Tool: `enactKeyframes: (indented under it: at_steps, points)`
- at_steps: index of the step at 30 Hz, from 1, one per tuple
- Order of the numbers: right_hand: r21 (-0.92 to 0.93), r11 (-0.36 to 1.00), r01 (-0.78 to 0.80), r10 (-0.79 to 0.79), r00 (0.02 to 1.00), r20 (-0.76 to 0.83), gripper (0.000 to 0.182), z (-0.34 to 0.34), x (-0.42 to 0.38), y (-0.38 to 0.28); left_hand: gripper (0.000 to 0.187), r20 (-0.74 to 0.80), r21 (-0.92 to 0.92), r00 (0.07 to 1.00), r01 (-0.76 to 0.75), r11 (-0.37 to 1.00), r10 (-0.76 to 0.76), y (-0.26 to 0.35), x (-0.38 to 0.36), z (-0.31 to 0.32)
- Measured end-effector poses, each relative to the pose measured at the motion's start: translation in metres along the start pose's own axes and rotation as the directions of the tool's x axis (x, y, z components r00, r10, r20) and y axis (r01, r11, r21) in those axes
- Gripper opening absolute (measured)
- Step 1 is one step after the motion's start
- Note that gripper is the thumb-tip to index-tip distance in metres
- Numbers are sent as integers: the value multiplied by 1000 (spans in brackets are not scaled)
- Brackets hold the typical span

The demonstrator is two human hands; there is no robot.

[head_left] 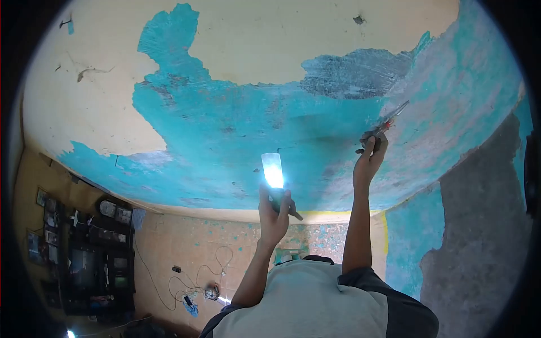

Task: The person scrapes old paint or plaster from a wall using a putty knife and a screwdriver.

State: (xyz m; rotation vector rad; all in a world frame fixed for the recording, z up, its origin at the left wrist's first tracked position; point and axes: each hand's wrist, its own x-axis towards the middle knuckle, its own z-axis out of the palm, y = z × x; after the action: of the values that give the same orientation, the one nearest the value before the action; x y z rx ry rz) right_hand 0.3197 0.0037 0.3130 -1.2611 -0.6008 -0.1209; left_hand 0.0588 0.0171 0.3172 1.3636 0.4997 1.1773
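Note:
My left hand is closed around the lower end of a glowing white lamp, held upright in front of the wall. A short brown stick-like end pokes out beside its fingers; what it belongs to is hidden. Raised higher on the right, my right hand grips a narrow scraper-like tool with a pointed metal blade and a bit of red near its grip. That blade lies at or very near the wall, where cream paint gives way to turquoise and grey patches. Whether it touches cannot be seen.
Paint flakes litter the floor at the wall's foot. Loose cables and a small round device lie on the floor to the left. A dark shelf unit stands far left. At right, a wall shows bare grey plaster.

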Motion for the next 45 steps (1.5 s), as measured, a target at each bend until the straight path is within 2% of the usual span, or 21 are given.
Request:
enactKeyframes:
  at_steps: [2,4,6,8,9,10,11,13,14,16,18,20,26,28,29,32,36,41,43,45]
  points:
    - [-3,1000,7,-7,999,41,34,-3,5,1,35,-60,51,997,46,998,-43,5,-4,0]
    - [6,1000,2,-3,997,74,35,-9,7,0,43,38,272,999,13,962,-24,2,2,1]
    - [17,1000,-3,1,994,112,35,-11,12,1,50,4,311,1000,18,950,-20,5,9,17]
    - [61,998,1,-11,987,161,39,-15,15,6,51,103,94,988,105,990,-115,9,22,34]
    - [68,998,-1,-11,985,174,39,-17,17,8,48,123,7,986,114,993,-114,17,34,46]
    - [94,996,-4,-14,982,186,40,-18,19,8,48,143,3,987,71,997,-71,19,48,54]
    - [118,993,-13,-11,981,196,42,-19,18,10,50,131,-57,988,89,994,-81,28,59,65]
    - [128,992,-23,-5,977,211,44,-21,16,12,53,84,-124,995,-36,992,47,26,79,82]
    - [134,991,-19,-10,977,215,46,-21,19,12,53,77,-122,996,-41,992,50,25,84,89]
    - [140,990,-28,-5,973,233,47,-23,21,8,54,33,-239,999,-30,971,39,21,92,101]
    - [140,989,-47,10,966,257,48,-28,21,7,54,1,-262,999,-47,964,49,9,91,110]
    - [128,991,-28,-8,963,271,47,-29,22,9,52,-41,-322,999,12,947,-27,1,82,115]
    - [128,992,12,-49,954,295,42,-31,22,16,46,-11,-422,1000,-28,906,26,20,102,129]
    - [145,989,4,-48,952,302,41,-31,23,16,45,-11,-494,1000,5,870,-12,14,95,131]
    - [161,987,-2,-47,951,305,41,-31,23,16,49,-39,-527,995,56,848,-90,7,90,131]
    - [160,987,1,-51,948,313,41,-32,23,17,54,-71,-511,991,59,858,-110,-1,85,132]
    - [153,988,17,-67,942,329,41,-33,24,23,55,-17,-558,999,32,829,-50,26,99,140]
    - [165,986,30,-82,944,320,39,-33,24,20,52,-46,-484,995,54,874,-87,8,95,133]
    - [163,986,35,-88,940,329,39,-35,26,17,46,-57,-309,998,6,951,-25,11,98,131]
    - [157,987,27,-80,936,342,39,-36,25,18,42,-58,-327,998,-27,945,9,35,114,130]
